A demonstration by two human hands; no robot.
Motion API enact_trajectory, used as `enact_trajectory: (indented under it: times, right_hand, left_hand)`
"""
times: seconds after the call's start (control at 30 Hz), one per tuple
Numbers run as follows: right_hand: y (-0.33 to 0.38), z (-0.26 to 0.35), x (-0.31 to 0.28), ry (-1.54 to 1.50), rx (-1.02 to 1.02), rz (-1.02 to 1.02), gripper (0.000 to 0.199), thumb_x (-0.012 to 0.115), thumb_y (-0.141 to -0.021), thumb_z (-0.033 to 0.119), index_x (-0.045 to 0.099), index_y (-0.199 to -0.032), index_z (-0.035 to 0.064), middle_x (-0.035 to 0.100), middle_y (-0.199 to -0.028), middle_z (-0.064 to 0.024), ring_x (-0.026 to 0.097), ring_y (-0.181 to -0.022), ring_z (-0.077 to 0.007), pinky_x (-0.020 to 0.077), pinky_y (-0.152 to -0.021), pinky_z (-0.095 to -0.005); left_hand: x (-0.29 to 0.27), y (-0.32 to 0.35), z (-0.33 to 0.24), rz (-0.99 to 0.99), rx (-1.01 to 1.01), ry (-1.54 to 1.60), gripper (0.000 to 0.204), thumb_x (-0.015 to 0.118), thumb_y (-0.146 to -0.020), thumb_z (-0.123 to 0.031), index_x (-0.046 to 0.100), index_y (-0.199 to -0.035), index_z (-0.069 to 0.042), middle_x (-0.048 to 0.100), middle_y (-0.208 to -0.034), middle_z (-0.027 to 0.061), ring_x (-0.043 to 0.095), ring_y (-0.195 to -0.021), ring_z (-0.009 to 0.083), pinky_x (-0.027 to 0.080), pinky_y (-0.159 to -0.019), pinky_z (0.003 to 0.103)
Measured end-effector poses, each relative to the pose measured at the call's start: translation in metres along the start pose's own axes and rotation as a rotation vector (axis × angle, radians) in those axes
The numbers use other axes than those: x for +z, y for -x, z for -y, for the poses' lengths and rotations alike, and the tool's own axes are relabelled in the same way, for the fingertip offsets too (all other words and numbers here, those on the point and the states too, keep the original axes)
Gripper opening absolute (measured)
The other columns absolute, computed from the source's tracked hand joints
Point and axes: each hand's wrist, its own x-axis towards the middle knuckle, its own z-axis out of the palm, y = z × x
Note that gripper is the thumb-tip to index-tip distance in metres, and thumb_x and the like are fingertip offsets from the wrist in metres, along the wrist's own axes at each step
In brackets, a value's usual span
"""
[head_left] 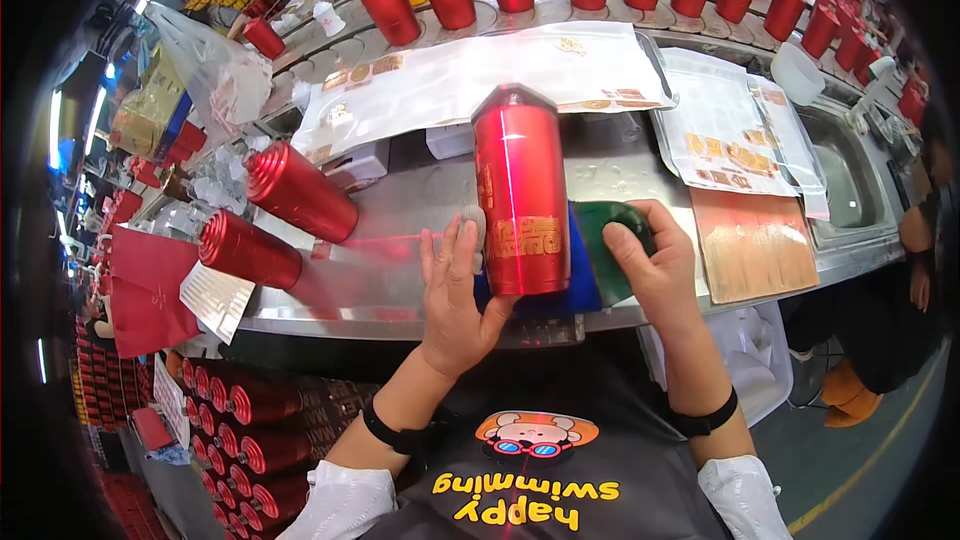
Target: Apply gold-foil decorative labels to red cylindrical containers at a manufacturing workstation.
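In front of me, near the table's front edge, is a lidded red tumbler (pixel 522 190) with gold lettering on its lower side. My left hand (pixel 455 300) holds it at the bottom left, its thumb against the base and its fingers stretched up along the side. A small grey pad (pixel 472 230) shows by those fingertips. To the right of the tumbler, my right hand (pixel 655 265) grips a dark green flat piece (pixel 605 250) with a rounded end, thumb on top. A blue piece (pixel 583 285) lies behind and below the tumbler, partly hidden by it.
Two red tumblers (pixel 300 192) are at the left. White decal sheets (pixel 470 80) with gold prints lie across the back, before a curved conveyor (pixel 545 2) bearing several tumblers. On the right are a wooden board (pixel 752 245) and a sink (pixel 850 175). More tumblers (pixel 235 440) stand low at left.
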Motion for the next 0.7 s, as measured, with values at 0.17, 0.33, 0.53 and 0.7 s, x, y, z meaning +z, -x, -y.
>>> enact_trajectory:
  times: [0.17, 0.33, 0.53, 0.7]
  right_hand:
    - [0.012, 0.001, 0.004, 0.05, -0.013, -0.012, 0.02, 0.067, -0.088, 0.013, 0.059, -0.1, -0.0005, 0.062, -0.082, -0.0001, 0.053, -0.073, -0.0048, 0.0449, -0.065, -0.02]
    - [0.016, 0.005, 0.002, -0.019, 0.026, -0.03, 0.023, 0.066, -0.09, 0.016, 0.058, -0.101, -0.002, 0.061, -0.082, 0.0001, 0.053, -0.074, -0.0046, 0.0445, -0.066, -0.0198]
    - [0.021, 0.001, 0.006, 0.011, 0.022, -0.004, 0.02, 0.066, -0.09, 0.015, 0.058, -0.1, -0.001, 0.06, -0.082, 0.0007, 0.052, -0.074, -0.0046, 0.0441, -0.066, -0.02]
    - [0.023, 0.001, 0.006, 0.036, 0.011, -0.009, 0.02, 0.066, -0.089, 0.014, 0.058, -0.101, -0.0012, 0.06, -0.083, 0.0, 0.052, -0.075, -0.0051, 0.0443, -0.068, -0.0203]
  left_hand:
    - [-0.006, -0.007, 0.0, -0.025, 0.05, -0.001, 0.074, 0.072, -0.08, -0.027, 0.037, -0.139, 0.0, 0.047, -0.137, 0.0155, 0.039, -0.133, 0.0351, 0.017, -0.109, 0.062]
    - [-0.02, -0.031, -0.014, 0.044, 0.218, -0.147, 0.071, 0.074, -0.072, -0.021, 0.045, -0.135, -0.005, 0.058, -0.127, 0.0084, 0.041, -0.132, 0.0298, 0.013, -0.112, 0.058]
    - [-0.02, -0.035, -0.016, 0.053, 0.197, -0.133, 0.072, 0.076, -0.068, -0.023, 0.048, -0.133, -0.008, 0.061, -0.123, 0.0049, 0.043, -0.129, 0.0272, 0.01, -0.114, 0.053]
    - [-0.025, -0.038, -0.029, 0.119, 0.143, -0.121, 0.078, 0.08, -0.065, -0.024, 0.047, -0.134, -0.008, 0.055, -0.133, 0.0054, 0.045, -0.125, 0.0285, 0.011, -0.113, 0.054]
